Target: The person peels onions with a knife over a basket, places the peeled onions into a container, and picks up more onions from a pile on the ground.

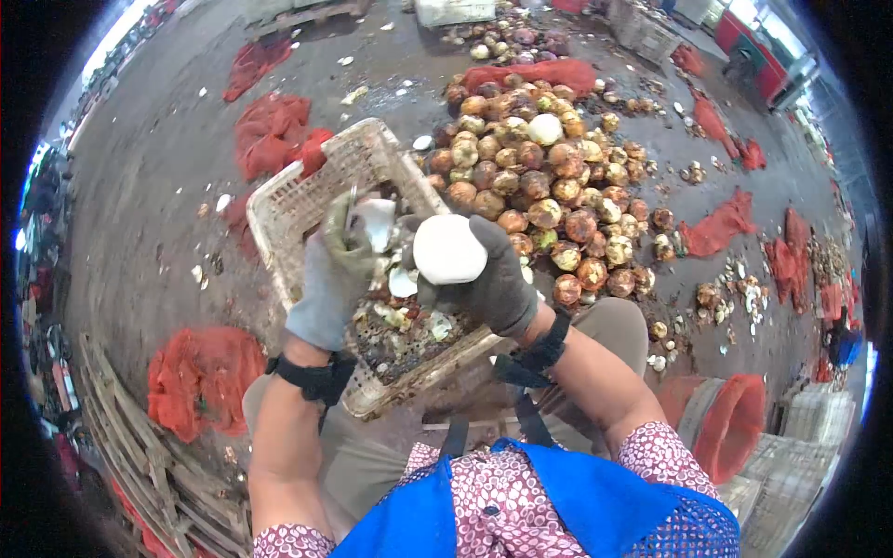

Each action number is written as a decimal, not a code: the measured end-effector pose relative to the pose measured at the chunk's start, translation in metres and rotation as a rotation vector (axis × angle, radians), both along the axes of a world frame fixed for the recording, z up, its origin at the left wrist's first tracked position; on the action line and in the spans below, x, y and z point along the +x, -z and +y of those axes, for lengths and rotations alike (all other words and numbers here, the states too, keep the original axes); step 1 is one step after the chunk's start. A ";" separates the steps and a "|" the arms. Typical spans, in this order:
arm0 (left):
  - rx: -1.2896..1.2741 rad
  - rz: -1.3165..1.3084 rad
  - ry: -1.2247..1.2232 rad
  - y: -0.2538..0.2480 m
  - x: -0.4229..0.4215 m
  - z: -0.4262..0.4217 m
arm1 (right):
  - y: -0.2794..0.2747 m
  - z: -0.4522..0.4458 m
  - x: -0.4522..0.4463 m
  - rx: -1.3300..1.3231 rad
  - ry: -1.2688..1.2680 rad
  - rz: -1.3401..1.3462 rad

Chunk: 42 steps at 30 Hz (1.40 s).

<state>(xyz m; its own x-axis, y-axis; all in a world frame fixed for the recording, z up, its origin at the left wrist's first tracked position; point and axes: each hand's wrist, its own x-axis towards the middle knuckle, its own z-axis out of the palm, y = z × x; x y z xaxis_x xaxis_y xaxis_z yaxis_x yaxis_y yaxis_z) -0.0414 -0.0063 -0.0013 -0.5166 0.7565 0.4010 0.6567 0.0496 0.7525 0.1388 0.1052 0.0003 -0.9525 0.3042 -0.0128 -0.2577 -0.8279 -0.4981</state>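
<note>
My right hand (502, 279), in a dark grey glove, is closed round a peeled white onion (449, 249) above the crate. Beside it on the left, my left hand (337, 256) wears a lighter, stained glove. Its fingers are bent round a thin metal edge that looks like a small knife (352, 209); the handle is hidden. A pale piece of onion peel (377, 221) shows just right of those fingers; whether they touch it I cannot tell. Underneath both hands, the dirty white plastic crate (288, 200) contains onion skins and scraps (395, 316).
A big heap of unpeeled onions (544, 181) lies just beyond the crate, with one peeled onion (545, 129) on top. Red mesh sacks (205, 381) are scattered over the wet floor. Wooden slats (139, 446) lie at lower left, and a red-lined tub (730, 428) stands at lower right.
</note>
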 end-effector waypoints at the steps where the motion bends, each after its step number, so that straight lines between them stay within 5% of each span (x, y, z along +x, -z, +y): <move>1: -0.145 0.096 -0.044 -0.006 0.000 -0.001 | -0.006 0.004 0.005 -0.060 -0.088 0.128; 3: -0.459 0.199 -0.087 -0.010 0.007 -0.003 | 0.006 0.012 0.010 0.732 0.320 -0.202; 6: -0.900 0.311 0.023 0.002 0.021 -0.006 | -0.039 0.036 0.071 0.092 0.338 -0.021; 9: -0.936 0.325 0.147 0.017 0.018 -0.003 | -0.063 0.065 0.184 0.304 0.768 -0.047; 12: -1.014 0.311 0.145 0.022 0.019 -0.007 | -0.078 0.082 0.332 0.384 1.534 -0.253; 16: -1.053 0.355 0.116 0.056 0.012 -0.011 | -0.051 0.052 0.566 0.785 2.134 -1.099; 19: -1.057 0.238 0.072 0.057 0.022 -0.010 | -0.026 0.009 0.625 0.474 2.089 -1.324; 23: -1.047 0.247 0.133 0.062 0.030 -0.012 | 0.073 -0.060 0.758 0.347 1.421 -2.300; 26: -1.062 0.316 0.136 0.060 0.041 -0.014 | 0.097 -0.067 0.734 0.308 1.108 -2.571; 31: -0.778 0.359 0.294 0.098 0.020 -0.024 | 0.094 -0.018 0.709 0.640 1.605 -2.364; 33: -0.726 -0.692 0.090 0.033 0.057 0.000 | 0.081 0.034 0.656 0.917 1.780 -1.640; 35: -0.616 -0.761 0.125 0.019 0.055 0.006 | 0.022 0.091 0.517 0.771 1.646 -1.277; 36: -0.492 -0.824 0.164 0.011 0.056 0.009 | 0.008 0.120 0.480 1.024 1.375 -1.318; 40: -0.354 -1.016 0.125 -0.034 0.046 0.013 | -0.023 0.190 0.262 1.293 0.355 -1.043; 41: -0.411 -0.715 0.197 -0.017 0.027 0.002 | -0.013 0.207 0.217 1.704 0.052 -0.959; 42: -0.415 -0.725 0.186 -0.015 0.027 0.000 | 0.008 0.210 0.174 1.771 -0.143 -0.950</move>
<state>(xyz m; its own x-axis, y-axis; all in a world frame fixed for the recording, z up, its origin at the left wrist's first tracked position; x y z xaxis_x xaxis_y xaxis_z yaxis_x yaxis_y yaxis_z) -0.0141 -0.0067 0.0133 -0.3912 0.8670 -0.3087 0.0450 0.3530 0.9345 0.3126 0.3154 -0.0079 -0.8383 0.4804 -0.2578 0.5373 0.6481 -0.5397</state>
